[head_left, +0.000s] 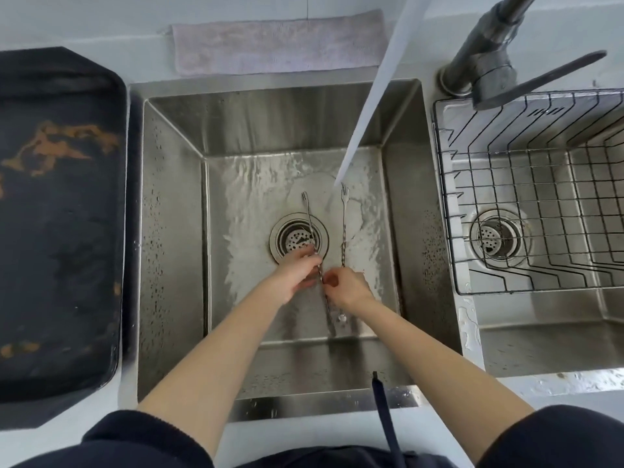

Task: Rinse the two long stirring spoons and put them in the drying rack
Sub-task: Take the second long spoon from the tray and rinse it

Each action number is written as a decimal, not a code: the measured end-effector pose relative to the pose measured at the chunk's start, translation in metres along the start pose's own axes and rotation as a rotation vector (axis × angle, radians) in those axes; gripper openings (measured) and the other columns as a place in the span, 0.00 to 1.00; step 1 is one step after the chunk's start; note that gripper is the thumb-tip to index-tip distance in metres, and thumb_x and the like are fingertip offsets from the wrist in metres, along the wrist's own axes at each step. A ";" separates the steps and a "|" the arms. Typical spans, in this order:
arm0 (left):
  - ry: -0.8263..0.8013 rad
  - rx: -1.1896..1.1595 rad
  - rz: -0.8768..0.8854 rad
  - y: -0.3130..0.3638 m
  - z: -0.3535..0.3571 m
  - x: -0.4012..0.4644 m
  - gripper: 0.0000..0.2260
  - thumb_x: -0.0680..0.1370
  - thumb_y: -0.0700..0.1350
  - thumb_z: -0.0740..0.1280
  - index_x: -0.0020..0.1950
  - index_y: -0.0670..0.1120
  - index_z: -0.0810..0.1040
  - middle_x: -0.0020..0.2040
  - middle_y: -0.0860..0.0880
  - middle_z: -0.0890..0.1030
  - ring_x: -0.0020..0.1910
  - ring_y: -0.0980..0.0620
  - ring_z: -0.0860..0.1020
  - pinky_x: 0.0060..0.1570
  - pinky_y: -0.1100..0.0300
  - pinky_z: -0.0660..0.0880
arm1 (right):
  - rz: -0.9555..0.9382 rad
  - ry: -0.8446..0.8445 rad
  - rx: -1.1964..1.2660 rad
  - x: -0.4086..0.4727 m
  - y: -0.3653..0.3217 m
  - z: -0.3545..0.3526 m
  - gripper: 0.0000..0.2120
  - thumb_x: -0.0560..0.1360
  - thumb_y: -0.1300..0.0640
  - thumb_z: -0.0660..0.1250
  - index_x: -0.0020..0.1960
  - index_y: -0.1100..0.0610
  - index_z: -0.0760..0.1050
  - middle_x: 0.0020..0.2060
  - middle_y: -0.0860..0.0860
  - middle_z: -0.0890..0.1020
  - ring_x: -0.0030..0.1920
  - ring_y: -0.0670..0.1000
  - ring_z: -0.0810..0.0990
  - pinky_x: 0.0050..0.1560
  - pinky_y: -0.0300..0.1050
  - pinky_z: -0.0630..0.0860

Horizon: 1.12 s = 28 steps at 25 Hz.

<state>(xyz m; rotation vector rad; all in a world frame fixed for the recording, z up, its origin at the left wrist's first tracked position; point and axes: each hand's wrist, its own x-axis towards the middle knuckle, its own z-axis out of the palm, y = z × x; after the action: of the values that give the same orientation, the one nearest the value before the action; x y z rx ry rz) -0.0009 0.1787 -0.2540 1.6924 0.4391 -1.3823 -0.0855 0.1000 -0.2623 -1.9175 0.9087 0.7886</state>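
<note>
Both hands (297,270) hold two spoons (343,224) in the sink (169,231) (water running).

Pale countertop (101,444), black tray (57,214) at left, grey cloth (277,43) behind sink (172,204)

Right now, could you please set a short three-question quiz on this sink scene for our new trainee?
1. True or false: the drying rack already holds a spoon.
2. Where does the water stream land? A) the dark tray B) near the right stirring spoon C) in the rack
3. Which hand grips the left stirring spoon?

Key: 1 false; 2 B; 3 the left hand, while the right hand pinches it too.
</note>
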 end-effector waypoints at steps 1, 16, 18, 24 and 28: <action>0.000 0.003 -0.004 -0.002 0.000 0.001 0.20 0.76 0.38 0.62 0.68 0.46 0.67 0.50 0.46 0.77 0.50 0.50 0.74 0.48 0.57 0.75 | -0.002 -0.019 -0.018 0.000 0.000 0.001 0.13 0.74 0.59 0.62 0.57 0.56 0.76 0.56 0.57 0.81 0.56 0.58 0.78 0.54 0.44 0.73; 0.060 0.355 0.144 -0.004 -0.006 -0.021 0.23 0.77 0.43 0.61 0.72 0.46 0.62 0.70 0.45 0.69 0.66 0.47 0.70 0.66 0.55 0.67 | -0.030 -0.016 0.004 -0.015 -0.003 -0.016 0.17 0.75 0.60 0.58 0.62 0.55 0.74 0.60 0.56 0.79 0.58 0.55 0.78 0.57 0.41 0.72; 0.085 0.504 0.210 0.001 -0.006 -0.031 0.23 0.77 0.44 0.61 0.72 0.45 0.62 0.71 0.45 0.68 0.68 0.47 0.68 0.64 0.59 0.66 | -0.054 0.028 -0.017 -0.022 -0.008 -0.023 0.17 0.75 0.60 0.58 0.62 0.55 0.74 0.59 0.56 0.80 0.57 0.56 0.79 0.57 0.43 0.73; 0.163 0.958 0.411 0.018 -0.009 -0.066 0.23 0.77 0.46 0.59 0.72 0.43 0.61 0.72 0.43 0.66 0.70 0.45 0.66 0.66 0.59 0.63 | -0.183 0.089 -0.162 -0.052 -0.021 -0.045 0.20 0.75 0.55 0.59 0.67 0.54 0.69 0.63 0.57 0.76 0.63 0.57 0.74 0.66 0.52 0.70; 0.184 1.142 0.563 0.027 -0.012 -0.088 0.20 0.76 0.45 0.60 0.68 0.45 0.67 0.66 0.44 0.74 0.64 0.43 0.71 0.63 0.49 0.69 | -0.263 0.153 -0.292 -0.077 -0.024 -0.062 0.22 0.76 0.53 0.59 0.69 0.52 0.65 0.64 0.55 0.75 0.65 0.57 0.72 0.67 0.53 0.64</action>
<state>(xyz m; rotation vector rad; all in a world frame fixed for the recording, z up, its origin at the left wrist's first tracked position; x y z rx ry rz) -0.0024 0.1952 -0.1628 2.5533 -0.8644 -1.0682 -0.0967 0.0768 -0.1638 -2.3227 0.6364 0.6507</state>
